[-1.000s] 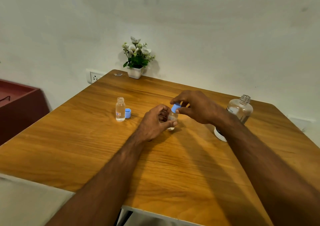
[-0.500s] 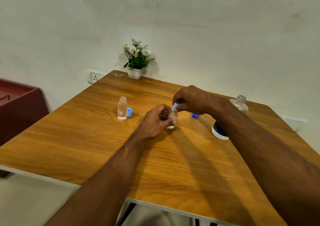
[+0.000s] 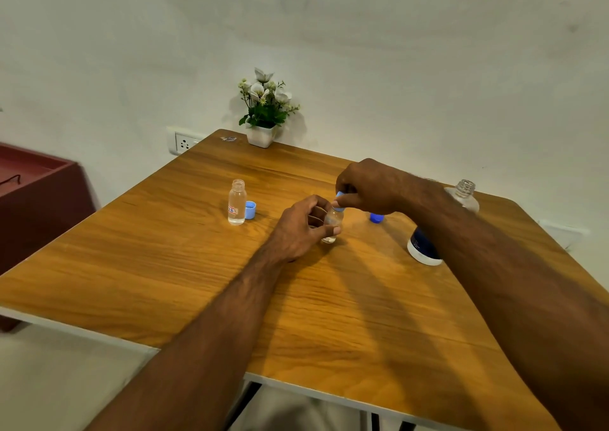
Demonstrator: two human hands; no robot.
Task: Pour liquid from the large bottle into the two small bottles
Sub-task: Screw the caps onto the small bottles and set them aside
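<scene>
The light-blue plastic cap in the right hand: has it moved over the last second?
Yes. The light-blue plastic cap has come down onto the small clear bottle, which the left hand grips standing on the wooden table.

Soft, even indoor light; both forearms cast faint double shadows across the desk (image 3: 164,265). Wide-angle bending at edges; slightly soft focus.

two small bottles (image 3: 237,202) (image 3: 333,223), one large bottle (image 3: 425,249), three blue caps (image 3: 250,209) (image 3: 339,198) (image 3: 376,217), one potted plant (image 3: 263,110), two hands (image 3: 301,229) (image 3: 369,185), one table (image 3: 197,282).
</scene>
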